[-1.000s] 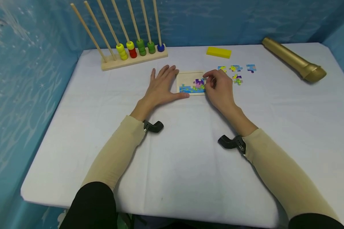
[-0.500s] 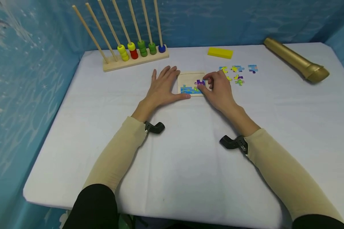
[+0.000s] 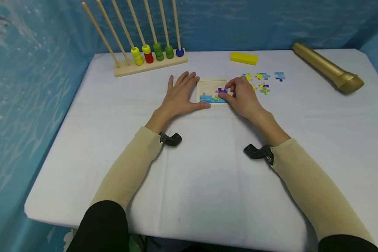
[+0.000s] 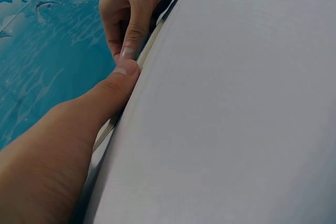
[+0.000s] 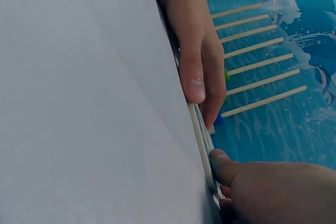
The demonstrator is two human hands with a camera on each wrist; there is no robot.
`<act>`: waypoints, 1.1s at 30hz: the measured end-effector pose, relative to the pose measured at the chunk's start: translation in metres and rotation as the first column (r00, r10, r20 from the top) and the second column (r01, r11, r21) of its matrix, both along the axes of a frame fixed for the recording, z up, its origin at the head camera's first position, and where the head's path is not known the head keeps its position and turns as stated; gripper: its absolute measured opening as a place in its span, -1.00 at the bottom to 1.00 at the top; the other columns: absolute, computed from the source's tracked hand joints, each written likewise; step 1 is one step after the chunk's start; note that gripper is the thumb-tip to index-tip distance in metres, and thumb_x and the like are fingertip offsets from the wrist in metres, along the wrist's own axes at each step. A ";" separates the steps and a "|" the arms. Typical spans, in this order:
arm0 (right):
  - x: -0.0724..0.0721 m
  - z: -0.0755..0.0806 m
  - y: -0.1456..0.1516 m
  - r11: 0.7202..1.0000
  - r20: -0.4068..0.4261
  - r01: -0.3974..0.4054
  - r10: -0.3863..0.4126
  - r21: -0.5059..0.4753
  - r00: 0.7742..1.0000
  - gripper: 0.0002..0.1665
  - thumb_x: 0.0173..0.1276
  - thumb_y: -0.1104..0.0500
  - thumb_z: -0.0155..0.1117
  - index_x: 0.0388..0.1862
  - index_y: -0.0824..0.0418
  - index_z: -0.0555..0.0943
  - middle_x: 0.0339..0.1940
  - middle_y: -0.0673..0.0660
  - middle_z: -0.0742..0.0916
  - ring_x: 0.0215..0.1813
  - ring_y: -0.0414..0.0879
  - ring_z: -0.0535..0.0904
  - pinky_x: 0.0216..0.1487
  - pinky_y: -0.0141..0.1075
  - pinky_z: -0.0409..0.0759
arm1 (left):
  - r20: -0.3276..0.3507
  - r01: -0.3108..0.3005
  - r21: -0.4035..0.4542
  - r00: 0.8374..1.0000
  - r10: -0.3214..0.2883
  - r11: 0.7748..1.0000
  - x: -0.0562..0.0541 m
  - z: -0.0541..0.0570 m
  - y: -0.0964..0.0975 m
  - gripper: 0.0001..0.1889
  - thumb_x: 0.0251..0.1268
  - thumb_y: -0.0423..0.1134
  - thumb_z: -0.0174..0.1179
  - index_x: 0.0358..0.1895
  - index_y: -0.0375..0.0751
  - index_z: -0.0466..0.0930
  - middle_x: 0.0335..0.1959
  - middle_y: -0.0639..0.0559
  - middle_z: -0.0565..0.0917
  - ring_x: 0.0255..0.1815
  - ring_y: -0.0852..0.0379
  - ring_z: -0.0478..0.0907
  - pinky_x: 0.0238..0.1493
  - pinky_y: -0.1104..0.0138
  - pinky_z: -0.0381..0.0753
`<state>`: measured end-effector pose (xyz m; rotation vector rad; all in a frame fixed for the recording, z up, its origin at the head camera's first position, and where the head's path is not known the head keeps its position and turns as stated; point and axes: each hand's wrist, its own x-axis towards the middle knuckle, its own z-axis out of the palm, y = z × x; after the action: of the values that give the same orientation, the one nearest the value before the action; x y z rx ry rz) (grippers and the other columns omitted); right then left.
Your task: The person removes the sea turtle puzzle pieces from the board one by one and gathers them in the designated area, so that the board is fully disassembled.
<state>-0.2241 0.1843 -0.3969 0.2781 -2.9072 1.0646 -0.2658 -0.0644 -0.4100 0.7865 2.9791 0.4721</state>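
Note:
A small wooden puzzle tray [image 3: 211,81] lies on the white table, with blue sea pieces [image 3: 209,99] along its near side. My left hand [image 3: 181,93] spreads around the tray's left side. Its thumb rests on the near rim and its fingertips reach the far left corner. At the tray's right side my right hand [image 3: 244,96] pinches a purple puzzle piece [image 3: 221,90] between thumb and index finger, low over the tray. The right thumb covers part of the pieces. In the right wrist view the tray [image 5: 199,137] shows only edge-on.
Loose puzzle pieces [image 3: 264,90] lie right of the tray, one blue piece [image 3: 279,76] farther off. Behind stand a bead abacus [image 3: 151,66] with tall rods, a yellow block [image 3: 244,58] and a gold microphone [image 3: 327,68]. A blue patterned curtain [image 3: 226,24] borders the table.
My right thumb has moved left from the tray's right edge onto the pieces, covering the pink part seen earlier. My left hand keeps its place on the tray.

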 end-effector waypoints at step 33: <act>0.001 -0.008 0.001 0.989 -0.141 0.015 -0.036 -0.146 0.989 -0.56 0.43 0.16 0.50 0.10 0.36 0.53 -0.16 0.30 0.60 -0.22 0.02 0.43 -0.12 -0.27 0.30 | -0.005 0.003 0.006 1.000 -0.003 1.000 -0.001 -0.001 0.000 0.16 0.08 0.66 0.18 0.68 0.08 0.16 0.75 0.07 0.10 0.79 0.03 -0.18 0.69 -0.23 -0.47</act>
<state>-0.2233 0.1855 -0.4049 0.2978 -2.6845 1.1913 -0.2665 -0.0641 -0.4107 0.7936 2.9824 0.4793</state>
